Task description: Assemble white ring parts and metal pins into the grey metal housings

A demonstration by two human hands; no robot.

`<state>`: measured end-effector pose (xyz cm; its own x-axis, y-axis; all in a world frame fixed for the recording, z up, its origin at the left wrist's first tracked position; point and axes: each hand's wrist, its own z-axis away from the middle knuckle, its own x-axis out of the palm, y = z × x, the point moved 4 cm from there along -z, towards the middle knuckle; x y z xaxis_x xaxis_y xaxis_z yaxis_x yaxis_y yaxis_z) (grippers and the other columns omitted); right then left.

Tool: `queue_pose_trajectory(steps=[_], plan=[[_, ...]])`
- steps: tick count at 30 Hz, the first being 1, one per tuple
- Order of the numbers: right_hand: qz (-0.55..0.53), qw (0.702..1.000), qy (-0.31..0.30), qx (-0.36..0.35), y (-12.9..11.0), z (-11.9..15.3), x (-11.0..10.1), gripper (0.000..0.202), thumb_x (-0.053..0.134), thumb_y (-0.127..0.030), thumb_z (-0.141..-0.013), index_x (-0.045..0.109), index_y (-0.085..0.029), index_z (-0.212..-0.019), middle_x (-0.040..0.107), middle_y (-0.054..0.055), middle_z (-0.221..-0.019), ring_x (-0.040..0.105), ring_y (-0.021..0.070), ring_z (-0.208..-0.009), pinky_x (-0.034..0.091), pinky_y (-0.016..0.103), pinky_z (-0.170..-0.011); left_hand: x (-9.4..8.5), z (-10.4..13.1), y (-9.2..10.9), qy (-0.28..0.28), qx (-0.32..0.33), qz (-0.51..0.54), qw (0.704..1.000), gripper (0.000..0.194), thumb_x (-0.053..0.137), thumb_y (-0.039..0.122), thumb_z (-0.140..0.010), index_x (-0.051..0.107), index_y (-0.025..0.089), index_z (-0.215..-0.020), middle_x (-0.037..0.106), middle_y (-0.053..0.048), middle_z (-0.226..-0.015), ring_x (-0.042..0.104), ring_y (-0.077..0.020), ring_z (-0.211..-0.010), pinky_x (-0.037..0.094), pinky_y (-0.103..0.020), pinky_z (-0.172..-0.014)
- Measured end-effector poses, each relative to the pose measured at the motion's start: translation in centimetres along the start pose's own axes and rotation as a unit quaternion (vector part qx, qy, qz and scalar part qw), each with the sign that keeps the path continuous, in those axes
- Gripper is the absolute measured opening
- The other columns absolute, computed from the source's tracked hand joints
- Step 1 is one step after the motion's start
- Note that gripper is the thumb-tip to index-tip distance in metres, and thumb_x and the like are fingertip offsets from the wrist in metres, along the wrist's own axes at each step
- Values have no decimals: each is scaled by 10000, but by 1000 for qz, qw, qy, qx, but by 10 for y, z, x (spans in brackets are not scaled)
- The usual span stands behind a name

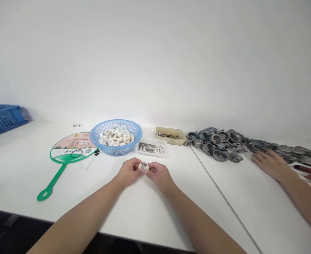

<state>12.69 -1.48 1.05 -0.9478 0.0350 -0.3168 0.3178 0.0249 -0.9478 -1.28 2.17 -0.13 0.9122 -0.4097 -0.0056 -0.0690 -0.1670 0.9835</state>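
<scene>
Between my two hands, just above the white table, is a small white ring-shaped part [144, 166] with a bit of dark metal at its top. My left hand [130, 171] pinches its left side, and my right hand [158, 173] pinches its right side. Fingertips cover parts of the ring. Beyond my hands stands a shallow white tray [166, 154] with several thin dark metal pieces in it. To its left, a blue mesh basket [115, 151] holds many similar white rings.
A cream box [180, 142] with metal pieces stands behind the tray. Grey metal castings [220, 155] are heaped to the right, where a co-worker's hand [272, 164] rests. A thin rod [224, 197] crosses the table. At left lie a green-handled fan [56, 180] and a blue crate [4, 120].
</scene>
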Motion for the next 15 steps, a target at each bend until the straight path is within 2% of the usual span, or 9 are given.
queue_pose_trajectory(steps=[10,15], plan=[[-27,1000,-6,0,-8,4,-1,227,676,-339,-642,580,-166,-753,607,-6,-653,518,120,-582,389,229,-543,-1,-4,-6,-3,13,-45,999,215,688,262,-663,565,134,-785,387,61,-569,325,-59,-511,259,-179,-475],[-7,1000,-5,4,-17,9,-1,262,675,-386,-636,611,-173,-773,616,0,-682,540,136,-621,408,239,-560,-1,-2,-5,-5,12,-42,999,240,685,293,-657,558,131,-781,390,57,-577,328,-62,-517,266,-180,-482]])
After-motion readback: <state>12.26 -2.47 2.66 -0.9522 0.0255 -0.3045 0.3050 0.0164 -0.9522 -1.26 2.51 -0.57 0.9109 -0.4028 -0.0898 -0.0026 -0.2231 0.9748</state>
